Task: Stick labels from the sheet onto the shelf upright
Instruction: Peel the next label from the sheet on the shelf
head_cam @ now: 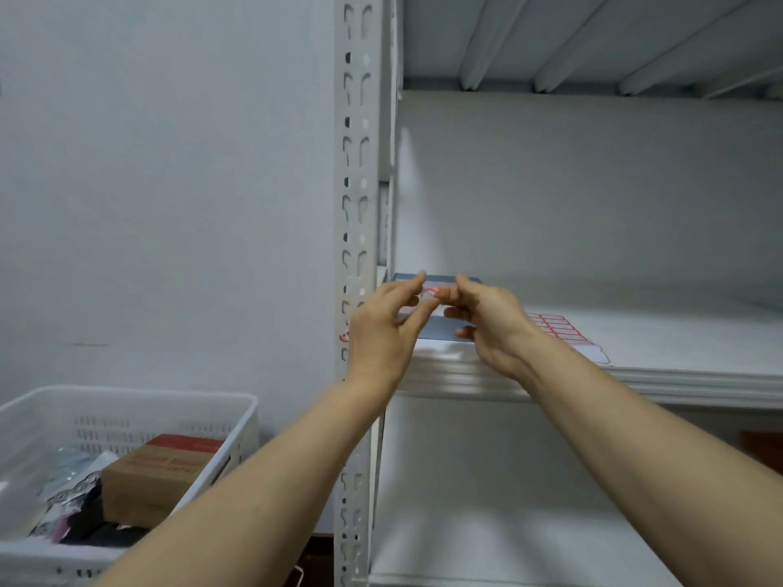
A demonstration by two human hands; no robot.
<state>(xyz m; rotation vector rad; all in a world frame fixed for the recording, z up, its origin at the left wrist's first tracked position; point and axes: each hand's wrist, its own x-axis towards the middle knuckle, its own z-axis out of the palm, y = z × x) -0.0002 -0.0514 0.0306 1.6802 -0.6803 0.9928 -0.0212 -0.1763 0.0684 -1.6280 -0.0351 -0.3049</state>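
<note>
Two bare forearms are stretched up from the bottom edge of the frame, and the hands are brought together at the centre, fingertips nearly touching. The left hand [381, 328] is seen from the back, its forefinger and thumb curled towards a small red-edged label [428, 291]. The right hand [487, 319] is turned palm inward, and its thumb and forefinger are closed on the same label from the other side. The label is thus pinched between both hands, just above the front of the shelf board [678, 345].

At the lower left a white slotted basket [250, 417] is seen, in which a brown cardboard box [161, 472] with a red top lies beside dark and clear plastic packets [72, 502].

Beneath the hands a grey-blue sheet [445, 328] is laid flat on the shelf board. The label sheet [559, 328], with rows of red-bordered labels, lies on the board just to the right of the right wrist. The white perforated shelf upright [356, 163] stands just left of the hands, and a red mark on it is partly hidden by the left hand. The ribbed underside of the upper shelf [593, 36] fills the upper right. A plain pale wall [169, 163] is seen behind, at the left.
</note>
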